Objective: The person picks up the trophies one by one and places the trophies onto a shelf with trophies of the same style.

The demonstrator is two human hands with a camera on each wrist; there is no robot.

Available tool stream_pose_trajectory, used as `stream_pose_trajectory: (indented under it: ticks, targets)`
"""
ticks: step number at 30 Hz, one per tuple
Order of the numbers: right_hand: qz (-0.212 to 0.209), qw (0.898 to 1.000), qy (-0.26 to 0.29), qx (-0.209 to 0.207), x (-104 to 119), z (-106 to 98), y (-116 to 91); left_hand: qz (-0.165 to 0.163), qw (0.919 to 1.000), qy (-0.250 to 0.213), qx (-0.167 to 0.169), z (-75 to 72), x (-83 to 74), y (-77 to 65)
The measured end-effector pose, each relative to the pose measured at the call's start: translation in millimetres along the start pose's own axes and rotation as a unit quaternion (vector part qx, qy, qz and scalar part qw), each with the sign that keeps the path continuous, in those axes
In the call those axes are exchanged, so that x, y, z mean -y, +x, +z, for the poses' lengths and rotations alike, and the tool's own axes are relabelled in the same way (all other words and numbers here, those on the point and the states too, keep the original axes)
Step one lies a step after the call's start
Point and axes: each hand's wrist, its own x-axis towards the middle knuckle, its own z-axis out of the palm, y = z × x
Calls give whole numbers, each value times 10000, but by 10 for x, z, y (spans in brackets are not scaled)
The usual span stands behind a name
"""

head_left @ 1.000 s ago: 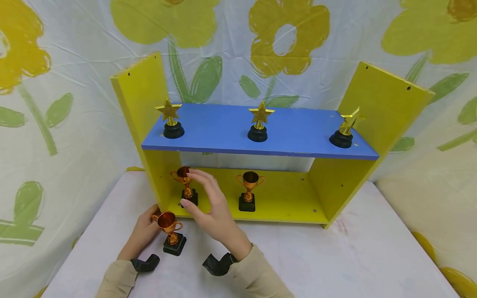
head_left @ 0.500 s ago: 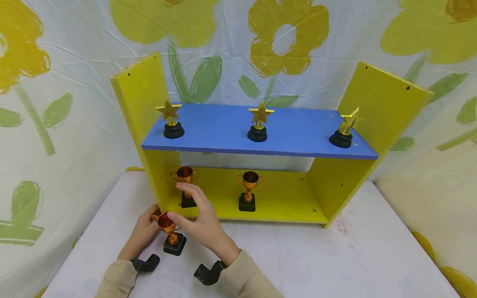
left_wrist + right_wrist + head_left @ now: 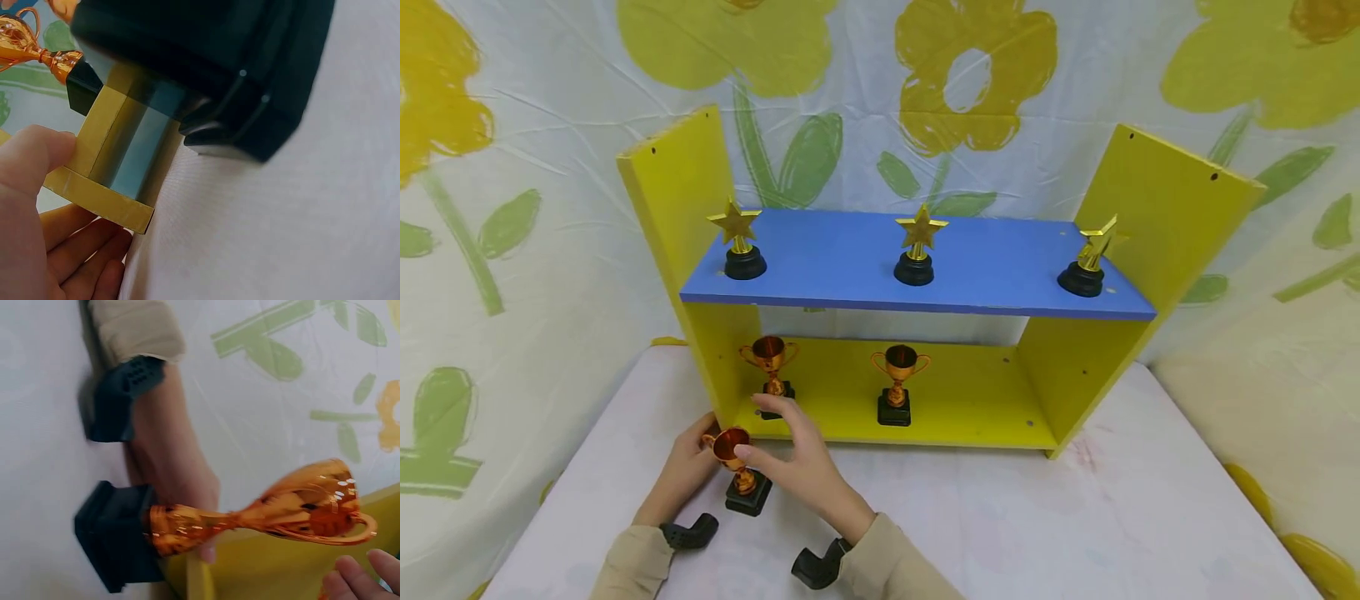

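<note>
A bronze two-handled trophy cup (image 3: 748, 493) on a black base stands on the table before the shelf's left corner. My right hand (image 3: 811, 471) is beside it, fingers spread apart, thumb overlapping the cup's right rim in the head view. In the right wrist view its fingertips (image 3: 359, 578) show close to a cup handle. My left hand (image 3: 688, 462) holds the lower front of the yellow shelf's (image 3: 100, 197) left side panel, thumb inside and fingers outside. Seen from the left wrist, the black base (image 3: 200, 44) fills the top.
Two similar trophy cups stand on the yellow bottom board, one at left (image 3: 769, 354) and one near the middle (image 3: 895, 408). Above, the blue board (image 3: 835, 250) bears gold star trophies at left (image 3: 745, 262), middle (image 3: 914, 268) and right (image 3: 1081, 279). A flower-print cloth (image 3: 587, 275) hangs behind.
My right hand has come down and left, from in front of the left shelf cup to the cup on the table. My left hand and the trophies stay in place.
</note>
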Motion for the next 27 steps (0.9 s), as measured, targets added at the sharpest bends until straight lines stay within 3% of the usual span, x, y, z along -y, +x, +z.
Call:
stream_pose_trajectory:
  ticks: [17,27]
  targets:
    - [38,9998,-115,178,-218,258,-57,606,9977,64,-297,4,19,2]
    - [447,9986,55,284,-220,300,-59,417,9988,74,-232,-17,-20,-10]
